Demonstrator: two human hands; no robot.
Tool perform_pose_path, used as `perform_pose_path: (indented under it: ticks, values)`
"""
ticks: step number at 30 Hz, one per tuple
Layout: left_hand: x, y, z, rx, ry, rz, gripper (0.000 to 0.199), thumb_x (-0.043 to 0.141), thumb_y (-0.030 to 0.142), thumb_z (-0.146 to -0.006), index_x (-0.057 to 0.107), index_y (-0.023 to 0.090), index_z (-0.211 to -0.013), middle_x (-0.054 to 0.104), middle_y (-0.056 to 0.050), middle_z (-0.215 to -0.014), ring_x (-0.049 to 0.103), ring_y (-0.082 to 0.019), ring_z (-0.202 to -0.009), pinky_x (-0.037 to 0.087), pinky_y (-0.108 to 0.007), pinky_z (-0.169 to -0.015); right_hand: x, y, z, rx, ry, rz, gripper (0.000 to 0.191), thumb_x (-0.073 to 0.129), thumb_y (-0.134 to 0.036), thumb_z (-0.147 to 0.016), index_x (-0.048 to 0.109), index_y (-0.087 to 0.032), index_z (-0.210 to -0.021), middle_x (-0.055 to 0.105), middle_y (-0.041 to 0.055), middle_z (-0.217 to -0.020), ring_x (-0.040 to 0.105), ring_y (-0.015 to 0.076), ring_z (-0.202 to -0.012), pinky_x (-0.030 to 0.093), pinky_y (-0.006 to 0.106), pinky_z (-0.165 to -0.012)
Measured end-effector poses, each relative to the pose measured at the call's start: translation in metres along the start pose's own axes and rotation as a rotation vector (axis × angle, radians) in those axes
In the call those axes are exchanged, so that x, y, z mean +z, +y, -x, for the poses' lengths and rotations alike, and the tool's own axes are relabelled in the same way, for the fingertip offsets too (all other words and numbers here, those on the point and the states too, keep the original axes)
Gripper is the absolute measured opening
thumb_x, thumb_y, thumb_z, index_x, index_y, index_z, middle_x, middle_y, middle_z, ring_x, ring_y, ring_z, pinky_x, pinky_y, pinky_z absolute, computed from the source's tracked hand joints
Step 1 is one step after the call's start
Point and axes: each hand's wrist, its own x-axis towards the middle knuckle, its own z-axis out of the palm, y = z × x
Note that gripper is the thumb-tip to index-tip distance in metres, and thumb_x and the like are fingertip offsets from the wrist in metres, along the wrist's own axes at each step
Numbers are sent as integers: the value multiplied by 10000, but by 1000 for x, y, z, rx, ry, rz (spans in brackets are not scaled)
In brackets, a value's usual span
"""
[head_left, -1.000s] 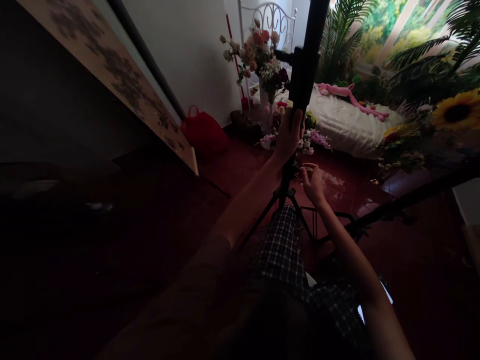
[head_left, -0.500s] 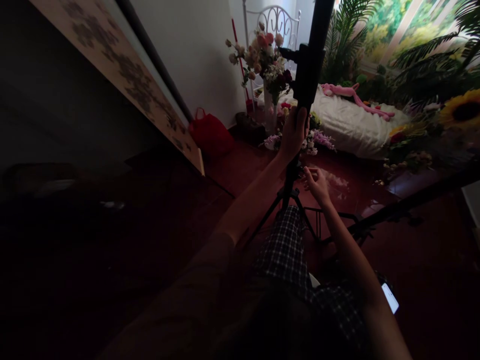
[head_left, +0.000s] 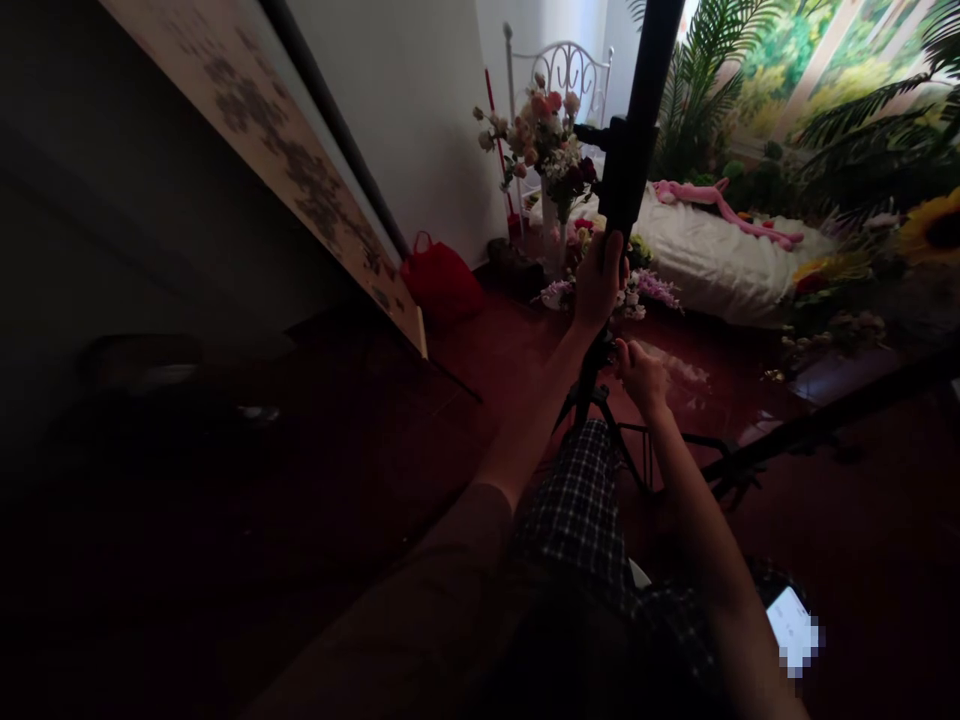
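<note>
A black tripod stand [head_left: 626, 165] rises in front of me, its pole tilted and its legs spread on the floor. My left hand [head_left: 600, 285] is wrapped around the pole, just under a thick black collar with a side lever. Lower down on the right, my right hand [head_left: 641, 378] has its fingers curled closed against the stand's side, at what looks like a small dark knob. The fingers and the dimness mostly hide that part. My knee, in checked trousers [head_left: 574, 490], is close behind the tripod's legs.
Another black pole [head_left: 840, 410] slants in from the right. Flowers in a vase [head_left: 551, 140], a white-covered bed [head_left: 712, 250] with a pink plush toy [head_left: 720, 200], and a red bag [head_left: 442, 280] stand beyond. A patterned panel [head_left: 300, 180] leans left. A lit phone [head_left: 791, 625] is lower right.
My right hand's fingers have curled in more tightly beside the stand. My left hand keeps its hold on the pole. The whole view has shifted slightly, so things appear lower and further right.
</note>
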Motion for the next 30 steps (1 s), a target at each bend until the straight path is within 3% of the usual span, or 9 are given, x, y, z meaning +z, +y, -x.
perform_pose_path:
  ticks: [5,10,14,16,19,22,27,30]
  values:
    - [1,5,5,-5,25,5,527,423,714,-849,556,210,-768,466,51,-500,397,-61,-379,312,-243,-398,1,3,-7,-123,20,140,521,420,-542,-956,491,-216,-556,455,-11,-480,441,131,-484,198,271,-552]
    - [3,6,5,-2,51,-50,519,414,696,-859,575,205,-810,476,45,-532,440,-58,-414,334,-237,-430,7,1,-10,-9,1,11,703,289,-756,-888,415,-218,-454,398,-10,-390,424,122,-403,247,269,-485]
    - [0,8,14,15,48,-152,504,382,668,-891,574,202,-885,516,30,-597,488,-68,-476,404,-238,-497,-9,7,6,86,-112,-212,746,336,-866,-782,509,-205,-482,520,17,-417,518,134,-399,375,254,-464]
    - [-7,3,29,44,53,-235,493,360,646,-917,570,205,-988,567,7,-672,538,-90,-543,469,-255,-569,-32,15,21,134,-170,-293,772,359,-907,-722,545,-195,-490,566,45,-445,551,142,-413,429,261,-470]
    - [-23,-19,61,102,33,-383,510,354,595,-951,495,216,-1263,656,-75,-938,657,-156,-839,548,-321,-811,-83,34,48,201,-114,-263,777,415,-927,-668,578,-183,-514,592,71,-473,575,145,-434,472,265,-488]
    - [-36,-45,88,118,-35,-492,547,341,549,-971,380,229,-1414,601,-135,-1259,590,-212,-1198,484,-383,-1046,-144,52,77,306,-75,-231,797,372,-919,-710,621,-176,-564,630,88,-532,613,165,-488,507,282,-522]
    - [-39,-56,122,77,51,-586,550,282,486,-1000,322,216,-1477,433,-143,-1494,378,-224,-1433,332,-430,-1195,-226,63,126,389,206,-74,757,312,-844,-812,636,-205,-569,664,108,-606,648,209,-577,522,338,-583]
    - [-36,-50,163,12,102,-630,563,280,457,-1004,294,196,-1502,335,-161,-1562,293,-240,-1480,271,-460,-1218,-253,70,146,396,426,6,515,527,-742,-792,616,-251,-664,672,76,-648,642,210,-580,509,351,-567]
